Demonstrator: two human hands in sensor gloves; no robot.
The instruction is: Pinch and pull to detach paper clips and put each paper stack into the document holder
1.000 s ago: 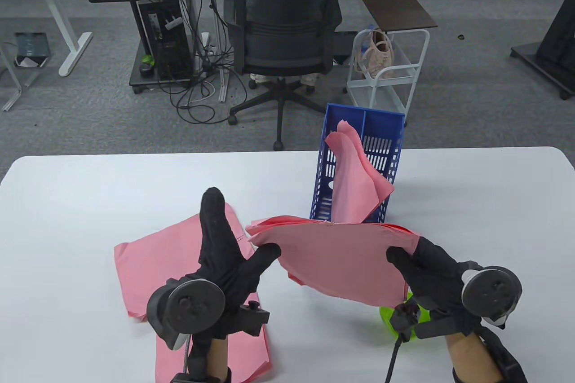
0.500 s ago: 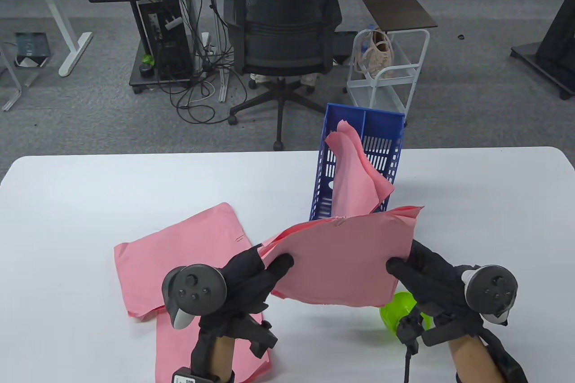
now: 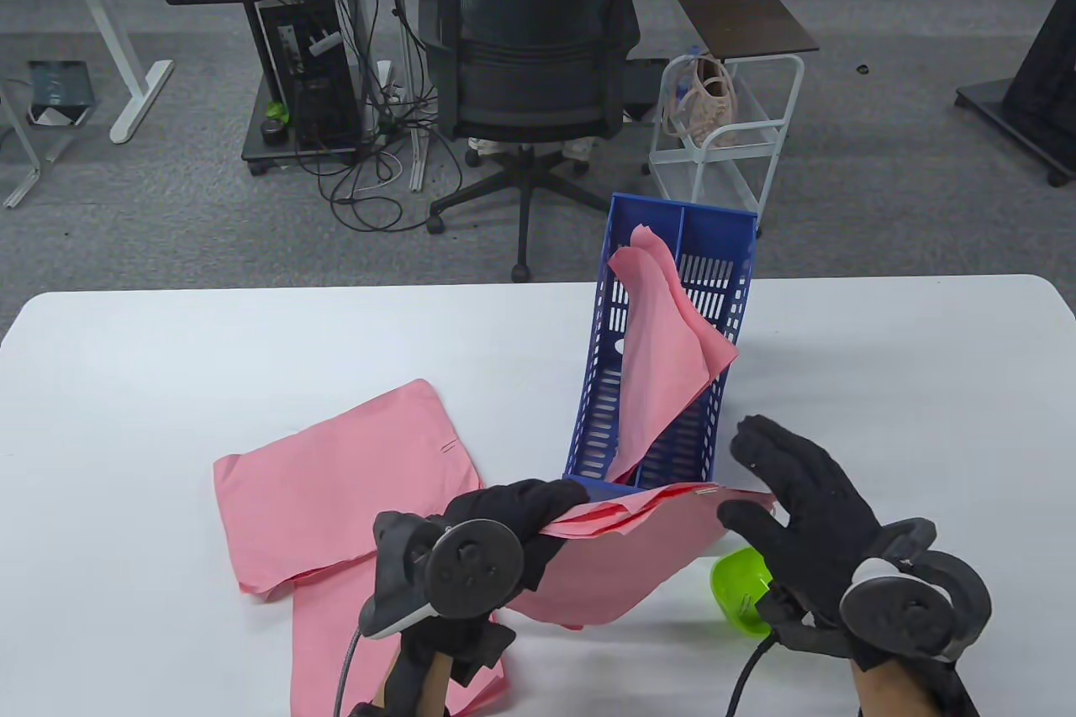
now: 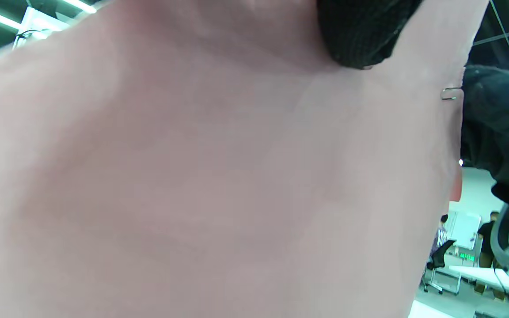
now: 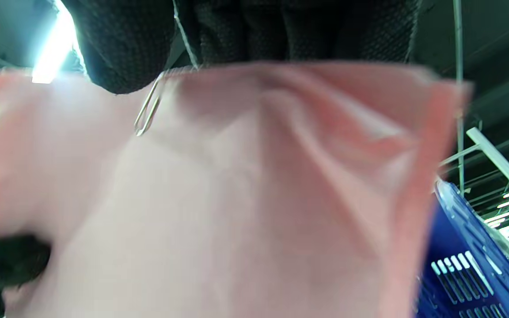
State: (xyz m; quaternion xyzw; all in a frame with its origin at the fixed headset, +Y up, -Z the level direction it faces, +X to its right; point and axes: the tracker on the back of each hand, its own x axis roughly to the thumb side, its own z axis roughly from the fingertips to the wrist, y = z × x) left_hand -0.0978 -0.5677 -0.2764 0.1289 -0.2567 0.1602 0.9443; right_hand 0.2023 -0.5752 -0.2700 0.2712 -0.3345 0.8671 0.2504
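Note:
My left hand [image 3: 538,511] grips the top edge of a pink paper stack [image 3: 605,574], which hangs in front of the blue document holder [image 3: 664,414]. A paper clip [image 3: 702,490] sits on that edge near its right corner. My right hand [image 3: 740,490] holds this corner, thumb in front and fingers spread behind. In the right wrist view the clip [image 5: 148,110] hangs just below the thumb [image 5: 122,48]. The left wrist view shows the sheet [image 4: 192,176] and the clip [image 4: 451,93]. The holder's left compartment holds pink paper [image 3: 664,339].
Two more pink stacks [image 3: 336,482] lie flat on the white table [image 3: 168,364] at the left, one with a clip [image 3: 448,445]. A green bowl [image 3: 740,587] sits under my right hand. Beyond the table's far edge stands an office chair [image 3: 530,44].
The stack came down and toward me, off the front of the holder. My left hand rolled over its top edge. My right hand moved up to the corner by the clip, fingers spreading.

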